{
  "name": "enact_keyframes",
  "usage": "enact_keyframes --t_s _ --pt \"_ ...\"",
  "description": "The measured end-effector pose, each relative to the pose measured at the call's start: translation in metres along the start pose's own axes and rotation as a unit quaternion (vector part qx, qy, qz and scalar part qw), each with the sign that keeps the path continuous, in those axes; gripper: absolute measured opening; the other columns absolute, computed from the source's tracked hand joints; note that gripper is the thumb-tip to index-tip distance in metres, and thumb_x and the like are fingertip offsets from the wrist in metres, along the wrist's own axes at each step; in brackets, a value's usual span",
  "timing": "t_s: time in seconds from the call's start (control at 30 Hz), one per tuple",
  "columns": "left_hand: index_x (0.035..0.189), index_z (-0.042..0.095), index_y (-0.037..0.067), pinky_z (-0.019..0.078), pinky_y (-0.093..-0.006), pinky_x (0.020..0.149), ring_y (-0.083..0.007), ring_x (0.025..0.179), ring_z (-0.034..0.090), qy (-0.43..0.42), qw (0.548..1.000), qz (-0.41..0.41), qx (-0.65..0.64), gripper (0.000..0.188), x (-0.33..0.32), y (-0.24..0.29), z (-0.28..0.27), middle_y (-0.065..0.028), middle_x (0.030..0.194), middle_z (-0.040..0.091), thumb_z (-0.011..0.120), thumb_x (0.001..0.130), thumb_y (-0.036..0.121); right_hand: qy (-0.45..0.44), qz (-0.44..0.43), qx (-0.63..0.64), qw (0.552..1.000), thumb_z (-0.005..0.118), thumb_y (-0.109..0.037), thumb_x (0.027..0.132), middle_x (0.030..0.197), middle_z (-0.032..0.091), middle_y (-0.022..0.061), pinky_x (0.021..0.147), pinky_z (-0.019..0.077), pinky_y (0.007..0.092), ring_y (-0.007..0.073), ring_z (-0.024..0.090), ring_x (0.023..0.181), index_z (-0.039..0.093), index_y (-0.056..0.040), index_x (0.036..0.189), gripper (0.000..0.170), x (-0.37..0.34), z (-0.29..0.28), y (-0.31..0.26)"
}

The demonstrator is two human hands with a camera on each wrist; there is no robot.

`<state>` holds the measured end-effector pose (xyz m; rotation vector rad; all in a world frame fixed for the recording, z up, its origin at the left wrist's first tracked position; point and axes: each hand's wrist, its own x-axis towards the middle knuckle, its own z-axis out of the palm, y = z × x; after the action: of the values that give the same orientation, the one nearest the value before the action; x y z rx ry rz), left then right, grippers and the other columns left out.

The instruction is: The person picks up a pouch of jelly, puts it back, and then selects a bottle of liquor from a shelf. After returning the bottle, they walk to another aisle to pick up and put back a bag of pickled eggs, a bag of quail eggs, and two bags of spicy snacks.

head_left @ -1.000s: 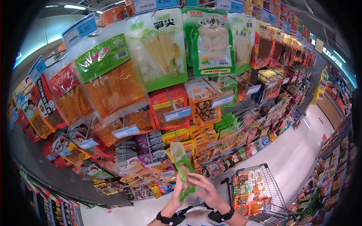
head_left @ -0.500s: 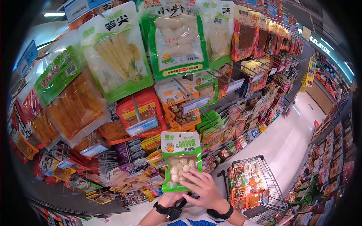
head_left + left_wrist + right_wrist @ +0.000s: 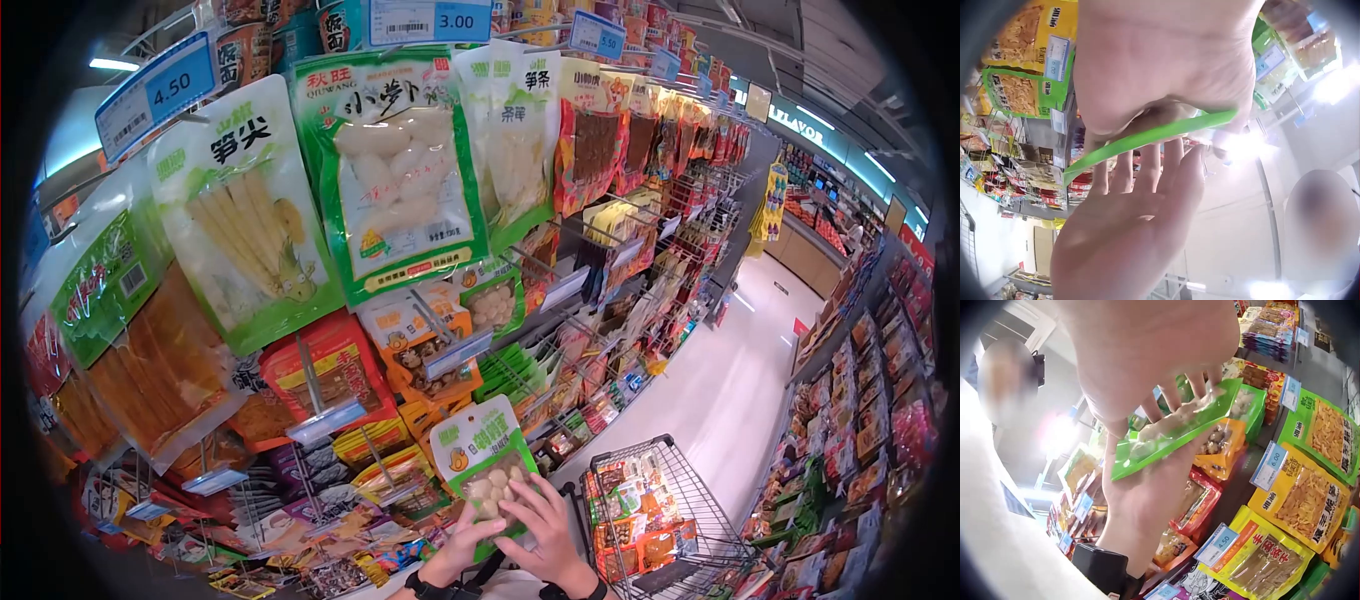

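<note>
A green-and-white packet of pale round pieces point(image 3: 490, 483) is held tilted at the bottom middle of the head view. My left hand point(image 3: 458, 543) grips its lower left part from underneath. Spread over the lower front are the extended fingers of my right hand point(image 3: 548, 530), touching it. Seen edge-on, the packet's green edge point(image 3: 1147, 135) lies between the left hand point(image 3: 1160, 62) and the right palm point(image 3: 1122, 244). The right wrist view shows the packet point(image 3: 1172, 428) lying on the left palm point(image 3: 1141, 497), with the right hand point(image 3: 1154, 356) over it.
Hanging packets fill the shelf, including a large green-and-white one point(image 3: 400, 180) and bamboo shoots point(image 3: 250, 220). A cart point(image 3: 690, 480) holding several packets stands at the lower right, beside a pale aisle floor point(image 3: 740, 350). More racked goods point(image 3: 850, 430) line the far right.
The packet, edge-on at first, was turned to face the camera, and now leans and sits slightly lower. The hands stayed on or beside it. The shelf and cart have shifted left in view.
</note>
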<state>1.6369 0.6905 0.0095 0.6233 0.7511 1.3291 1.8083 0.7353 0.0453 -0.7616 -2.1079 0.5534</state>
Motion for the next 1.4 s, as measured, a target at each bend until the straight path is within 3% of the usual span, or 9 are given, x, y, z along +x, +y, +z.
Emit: enact_keyframes --t_s 0.27,0.43,0.57,0.73,1.03,1.1,1.23,1.3,1.4 --pt "0.159 0.024 0.000 0.0342 -0.0380 0.119 -0.0225 0.143 0.042 -0.036 0.999 0.036 0.009 0.061 0.040 -0.007 0.037 -0.0130 0.156 0.041 0.051 0.106 0.016 0.082 0.062 -0.036 0.994 0.080 -0.029 0.079 0.149 0.052 0.0185 0.115 0.0336 0.0535 0.0445 0.042 0.142 0.065 -0.0096 0.128 0.055 0.004 -0.013 0.025" --pt "0.158 0.025 -0.002 0.0347 -0.0370 0.117 -0.0218 0.140 0.044 -0.042 0.980 0.102 0.165 0.060 0.058 0.005 0.058 -0.0146 0.155 0.042 0.051 0.107 0.017 0.091 0.046 -0.061 0.993 0.080 -0.035 0.076 0.158 0.039 0.0243 0.115 0.0269 0.0665 0.0589 0.028 0.145 0.058 -0.0136 0.142 0.073 0.015 -0.014 0.049" --pt "0.158 0.022 -0.003 0.0338 -0.0380 0.118 -0.0239 0.143 0.041 -0.088 0.963 0.134 0.218 0.073 0.081 0.008 0.050 -0.0166 0.157 0.039 0.059 0.103 0.026 0.092 0.026 -0.041 0.995 0.087 -0.051 0.068 0.159 0.036 0.0240 0.112 0.0293 0.0650 0.0568 0.029 0.144 0.049 -0.0180 0.151 0.097 0.027 -0.016 0.070" --pt "0.156 0.029 -0.004 0.0379 -0.0380 0.115 -0.0235 0.137 0.047 -0.114 0.933 0.171 0.296 0.080 0.107 0.014 0.051 -0.0159 0.152 0.046 0.073 0.095 0.023 0.123 -0.002 -0.027 0.992 0.088 -0.048 0.068 0.156 0.034 0.0308 0.111 0.0321 0.0649 0.0542 0.037 0.139 0.041 -0.0143 0.153 0.102 0.049 -0.020 0.093" --pt "0.151 0.042 -0.001 0.0427 -0.0379 0.112 -0.0245 0.132 0.055 -0.131 0.898 0.227 0.352 0.076 0.156 0.061 0.084 -0.0210 0.146 0.052 0.079 0.090 0.024 0.267 0.010 -0.010 0.964 0.082 -0.043 0.079 0.146 0.043 0.0318 0.106 0.0428 0.0561 0.0482 0.050 0.129 0.056 -0.0070 0.137 0.074 0.086 -0.034 0.123" --pt "0.152 0.041 0.001 0.0440 -0.0400 0.112 -0.0267 0.137 0.051 -0.177 0.894 0.217 0.350 0.074 0.167 0.066 0.085 -0.0216 0.155 0.042 0.078 0.091 0.022 0.282 0.017 -0.002 0.959 0.080 -0.045 0.080 0.144 0.044 0.0305 0.107 0.0422 0.0550 0.0467 0.050 0.130 0.059 -0.0050 0.134 0.070 0.093 -0.037 0.129" --pt "0.151 0.041 0.002 0.0462 -0.0421 0.110 -0.0299 0.140 0.047 -0.049 0.853 0.330 0.402 0.068 0.180 0.066 0.096 -0.0194 0.162 0.029 0.074 0.094 0.018 0.273 0.015 -0.022 0.962 0.080 -0.034 0.076 0.144 0.045 0.0269 0.109 0.0403 0.0541 0.0449 0.048 0.131 0.058 -0.0044 0.135 0.069 0.109 -0.044 0.143" --pt "0.149 0.042 0.003 0.0494 -0.0420 0.104 -0.0303 0.139 0.046 0.031 0.867 0.393 0.306 0.061 0.185 0.071 0.100 -0.0188 0.166 0.019 0.069 0.096 0.014 0.256 0.034 -0.018 0.966 0.080 -0.029 0.073 0.143 0.045 0.0257 0.109 0.0399 0.0540 0.0442 0.047 0.131 0.058 -0.0045 0.135 0.070 0.119 -0.048 0.147" --pt "0.147 0.043 0.003 0.0508 -0.0389 0.100 -0.0271 0.134 0.050 -0.021 0.898 0.377 0.226 0.057 0.189 0.075 0.098 -0.0202 0.163 0.023 0.067 0.097 0.014 0.240 0.058 -0.009 0.969 0.078 -0.020 0.066 0.141 0.047 0.0233 0.109 0.0395 0.0539 0.0428 0.045 0.131 0.059 -0.0044 0.134 0.072 0.126 -0.046 0.155"
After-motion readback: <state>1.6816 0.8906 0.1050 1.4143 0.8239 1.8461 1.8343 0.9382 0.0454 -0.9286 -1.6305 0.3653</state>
